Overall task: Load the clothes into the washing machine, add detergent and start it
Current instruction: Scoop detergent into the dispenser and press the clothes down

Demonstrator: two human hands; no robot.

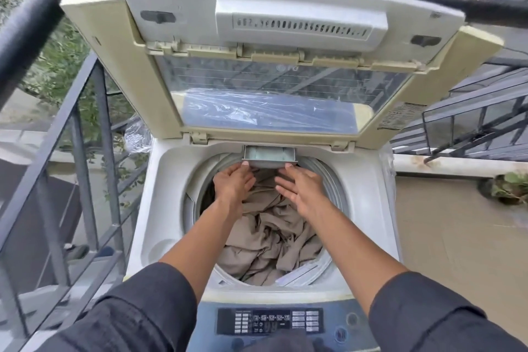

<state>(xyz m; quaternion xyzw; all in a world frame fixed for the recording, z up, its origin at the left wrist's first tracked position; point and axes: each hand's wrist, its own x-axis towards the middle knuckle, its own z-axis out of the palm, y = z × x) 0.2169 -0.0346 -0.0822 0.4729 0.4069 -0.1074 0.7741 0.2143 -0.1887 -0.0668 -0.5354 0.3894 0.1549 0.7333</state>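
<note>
At the far left a dark metal railing (83, 168) is seen beside the washing machine (168, 197), which stands with its lid (265, 88) raised. The left hand (233, 181) is stretched over the drum, its fingertips (245, 164) resting on the left front corner of the detergent drawer (268, 156). Whether these fingers pinch the drawer or only touch it cannot be told, because they are curled under its edge.

In the middle, the drawer is pulled partly out from the back rim, above the drum. Its compartment looks pale green; whether detergent is already inside cannot be judged. Below it, the beige clothes (271, 226) are lying loosely in the drum, so the loading seems to be done.

To the right, the right hand (298, 188) is held flat and open, with the fingers spread, and only the fingertip area is near the right front corner of the drawer. Nothing is gripped by it.

The step in hand is judged to be the handling of the drawer. It should be moved straight and evenly from both corners, so that it is not jammed on one side, and the cloth should be kept clear of it. The control panel (271, 321) at the near edge is not yet touched.
</note>
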